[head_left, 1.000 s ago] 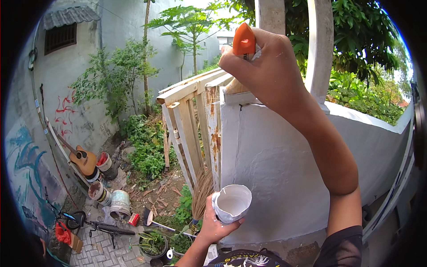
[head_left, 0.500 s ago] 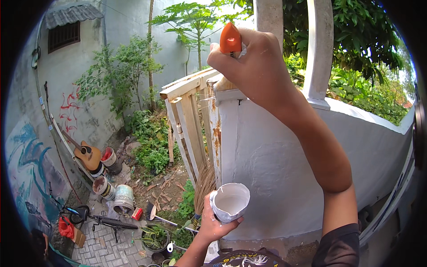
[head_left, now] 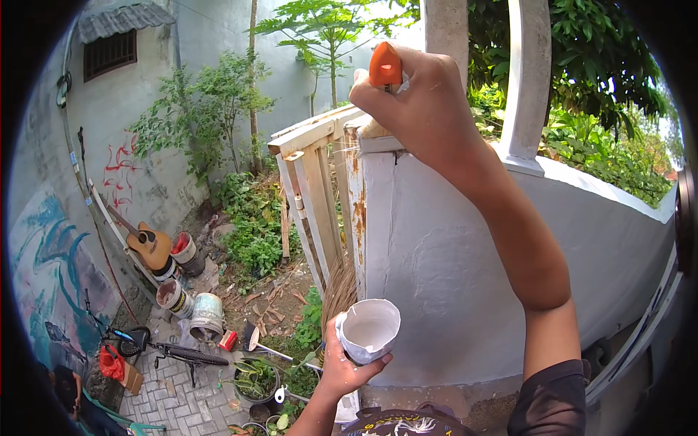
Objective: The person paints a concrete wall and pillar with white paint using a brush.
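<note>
My right hand point(head_left: 429, 109) is raised at the top of the low wall point(head_left: 451, 276), its fingers closed round a paintbrush point(head_left: 384, 67). The brush's orange handle points up toward me; its bristles are mostly hidden behind the hand, near the wall's top corner by the post. Lower down, my left hand point(head_left: 340, 372) grips a white cup point(head_left: 371, 330) from its left side and underneath. The cup has an uneven rim, is coated in white and tilts a little toward me; white paint shows inside. Small white specks dot the left hand.
A rusty cream metal gate point(head_left: 309, 196) adjoins the wall, with a twig broom point(head_left: 340, 287) before it. Two pillars point(head_left: 525, 80) rise from the wall. At left are a guitar point(head_left: 150, 247), paint buckets point(head_left: 208, 312), a bicycle point(head_left: 189, 354), potted plants point(head_left: 256, 379) and a seated person point(head_left: 67, 389).
The whole view has shifted slightly, so the background sits a little further right. Both hands keep their holds on the brush and the cup; the cup has tilted a bit.
</note>
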Available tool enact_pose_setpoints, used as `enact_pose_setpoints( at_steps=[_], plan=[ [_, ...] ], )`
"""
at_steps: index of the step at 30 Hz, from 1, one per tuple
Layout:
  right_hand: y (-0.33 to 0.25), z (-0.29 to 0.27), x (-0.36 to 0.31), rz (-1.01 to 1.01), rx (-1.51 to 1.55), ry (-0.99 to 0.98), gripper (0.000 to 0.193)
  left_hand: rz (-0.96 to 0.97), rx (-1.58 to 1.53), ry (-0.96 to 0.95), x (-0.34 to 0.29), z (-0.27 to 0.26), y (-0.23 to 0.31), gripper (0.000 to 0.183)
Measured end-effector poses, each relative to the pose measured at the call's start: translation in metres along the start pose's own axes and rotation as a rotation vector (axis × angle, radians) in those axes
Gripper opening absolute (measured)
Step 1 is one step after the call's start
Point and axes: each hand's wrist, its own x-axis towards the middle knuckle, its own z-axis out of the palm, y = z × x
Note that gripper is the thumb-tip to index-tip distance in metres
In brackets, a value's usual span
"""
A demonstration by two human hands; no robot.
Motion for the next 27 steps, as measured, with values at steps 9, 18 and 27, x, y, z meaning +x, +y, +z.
enact_pose_setpoints(
  at_steps=[9,18,27],
  plan=[
    [0.013,-0.021,0.016,0.024,0.012,0.147,0.026,-0.026,0.040,0.010,-0.005,-0.001,0.001,0.089],
    [0.011,-0.019,0.007,0.070,0.047,0.092,0.025,-0.003,0.001,0.019,-0.005,0.001,0.001,0.088],
    [0.033,-0.007,0.008,0.154,-0.022,0.082,0.029,-0.050,-0.001,0.015,-0.002,0.006,0.005,0.087]
  ],
)
